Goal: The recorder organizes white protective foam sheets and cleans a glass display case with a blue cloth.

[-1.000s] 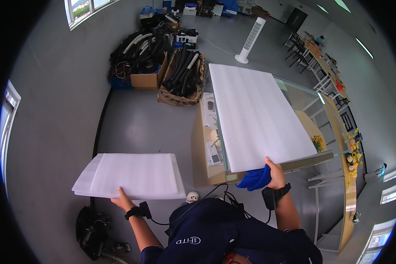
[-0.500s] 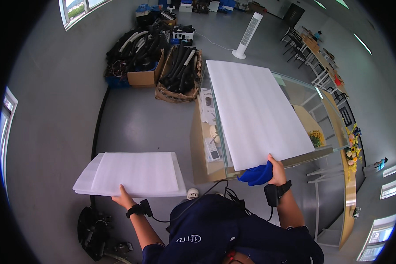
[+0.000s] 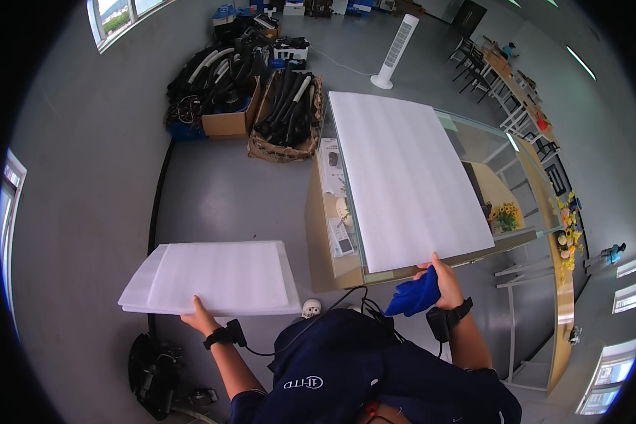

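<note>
My left hand (image 3: 201,318) grips the near edge of a folded stack of white foam sheets (image 3: 219,275), thumb on top and fingers underneath. The stack is held out level over the floor at the left. My right hand (image 3: 446,283) holds a crumpled blue cloth (image 3: 415,293) that hangs to the left of the palm. Its thumb and fingertips meet the near edge of a large white foam sheet (image 3: 410,184). That sheet lies flat across the glass top of a display case (image 3: 487,145), covering its left part; whether the fingertips pinch it is hard to tell.
Inside the case are boxed goods (image 3: 332,166) and sunflowers (image 3: 504,215). Cardboard boxes of black tubes (image 3: 286,116) stand on the floor beyond, near a white tower fan (image 3: 396,53). A long wooden table (image 3: 562,304) runs along the right. Black equipment (image 3: 152,374) sits at lower left.
The large sheet has slid slightly left on the glass. My right hand has turned and dropped a little, and the blue cloth now hangs lower. My left hand keeps its grip on the stack.
</note>
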Tool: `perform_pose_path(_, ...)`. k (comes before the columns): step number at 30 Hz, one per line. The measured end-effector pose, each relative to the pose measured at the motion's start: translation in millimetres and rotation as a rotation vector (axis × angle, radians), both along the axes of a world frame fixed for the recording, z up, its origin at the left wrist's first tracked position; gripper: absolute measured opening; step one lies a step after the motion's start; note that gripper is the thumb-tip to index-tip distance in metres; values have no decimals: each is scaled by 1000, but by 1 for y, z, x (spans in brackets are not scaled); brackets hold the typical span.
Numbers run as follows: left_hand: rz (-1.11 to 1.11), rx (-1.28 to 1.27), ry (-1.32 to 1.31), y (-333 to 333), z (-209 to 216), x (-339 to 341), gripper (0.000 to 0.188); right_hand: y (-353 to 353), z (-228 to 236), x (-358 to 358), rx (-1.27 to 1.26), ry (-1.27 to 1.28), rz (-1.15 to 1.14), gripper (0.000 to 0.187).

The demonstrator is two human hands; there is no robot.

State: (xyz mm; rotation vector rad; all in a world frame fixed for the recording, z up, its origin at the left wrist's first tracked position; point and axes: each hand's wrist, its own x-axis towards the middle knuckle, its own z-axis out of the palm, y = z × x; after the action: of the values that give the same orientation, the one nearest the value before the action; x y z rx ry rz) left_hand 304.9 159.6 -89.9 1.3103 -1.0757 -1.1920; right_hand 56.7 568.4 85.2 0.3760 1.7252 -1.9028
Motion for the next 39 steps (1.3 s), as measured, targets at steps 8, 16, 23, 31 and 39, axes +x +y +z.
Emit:
perform_pose_path(8, -16, -1, -23, -1, 7, -9, 40, 6, 1, 9, 0, 43, 178, 28)
perform_pose_path(16, -26, -8, -57, -6, 7, -11, 43, 37, 16, -21, 846, 932, 64, 26)
perform_pose_path(23, -18, -34, -63, -8, 7, -10, 47, 111, -9, -79, 1017, 790, -38, 48)
perform_pose_path(31, 37, -20, -101, -9, 9, -12, 47, 127, -42, -88, 874, 787, -176, 53)
perform_pose_path(39, 11, -6, -133, -7, 24, -22, 48, 142, -52, -92, 932, 788, -117, 48)
